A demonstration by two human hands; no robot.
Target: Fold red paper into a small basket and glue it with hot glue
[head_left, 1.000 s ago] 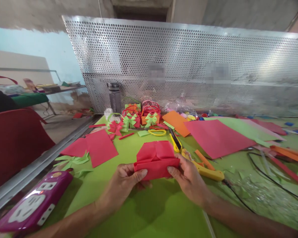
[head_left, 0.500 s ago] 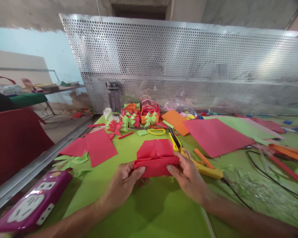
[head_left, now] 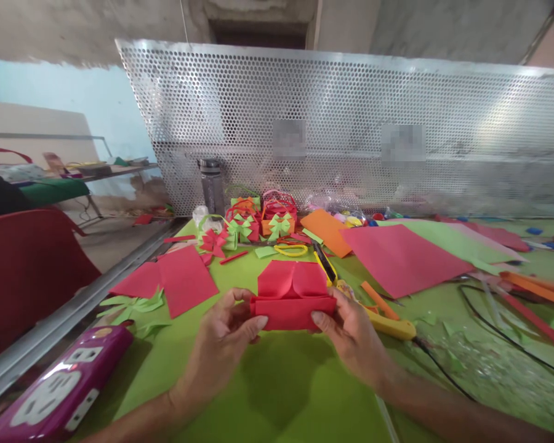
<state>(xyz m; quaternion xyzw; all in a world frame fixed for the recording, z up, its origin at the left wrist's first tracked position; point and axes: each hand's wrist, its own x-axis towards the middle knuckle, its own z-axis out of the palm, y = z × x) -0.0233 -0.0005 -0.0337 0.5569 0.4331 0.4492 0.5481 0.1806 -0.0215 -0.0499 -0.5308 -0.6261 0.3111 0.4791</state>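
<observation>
A folded red paper piece is held up above the green tabletop, a flat folded band along its near edge and two flaps meeting at the middle behind it. My left hand pinches its left end, thumb on the front of the band. At the right end, my right hand grips it the same way, with the fingers behind and partly hidden. Just beyond the paper lie a black and yellow utility knife and yellow-handled scissors. A yellow glue gun rests beside my right hand.
Small paper baskets with bows stand at the back near a grey bottle. Red sheets lie left, a larger red sheet right. A purple case sits front left. A perforated metal panel rises behind.
The red paper has tilted a little and its front band is pressed flatter. My left fingers have shifted upward around the left end. My right hand keeps its hold.
</observation>
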